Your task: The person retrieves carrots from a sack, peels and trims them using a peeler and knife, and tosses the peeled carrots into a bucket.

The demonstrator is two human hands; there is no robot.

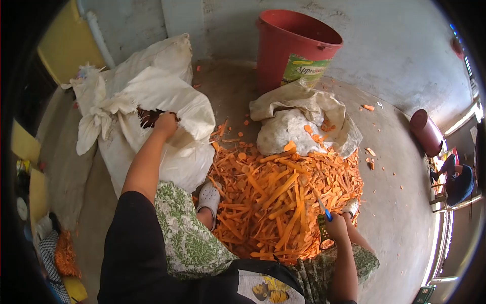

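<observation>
My left hand (pixel 166 124) reaches to the torn mouth of a white woven sack (pixel 190 109). Dark brown contents (pixel 149 118) show in the opening, and my fingers are hidden there. In my right hand (pixel 337 227) is a knife (pixel 328 215) with a blue handle, its blade pointing up and left over a big heap of peeled, cut carrots and peelings (pixel 278 195). The heap lies on the floor between my feet. A second off-white sack (pixel 283 131) rests at its back edge, with carrot pieces on it.
A tall red bucket (pixel 273 55) with a green label stands by the wall. A dark red container (pixel 426 133) lies tilted at the right. Another person (pixel 458 182) sits at the far right. Orange pieces (pixel 66 253) sit at lower left. Carrot scraps dot the floor.
</observation>
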